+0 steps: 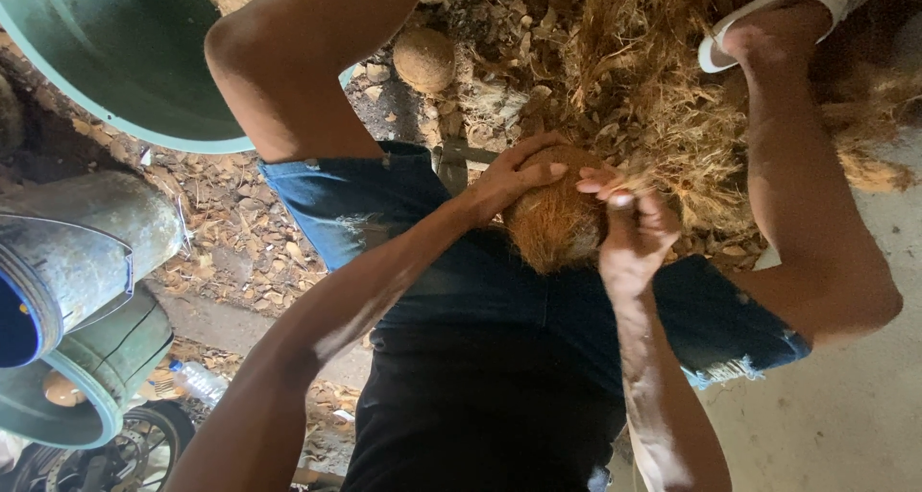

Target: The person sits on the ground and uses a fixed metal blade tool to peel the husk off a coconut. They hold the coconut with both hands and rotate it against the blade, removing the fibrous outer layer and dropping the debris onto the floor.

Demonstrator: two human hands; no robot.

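A clear plastic bottle (200, 383) lies on its side on the ground near the lower left, among dry leaves beside a green tub (115, 358). No labels, signs or screens show.

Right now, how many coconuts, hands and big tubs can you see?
Coconuts: 2, one held, one on the ground
Hands: 2, left hand and right hand, both on the held coconut
Big green tubs: 2, upper, lower
Total: 6
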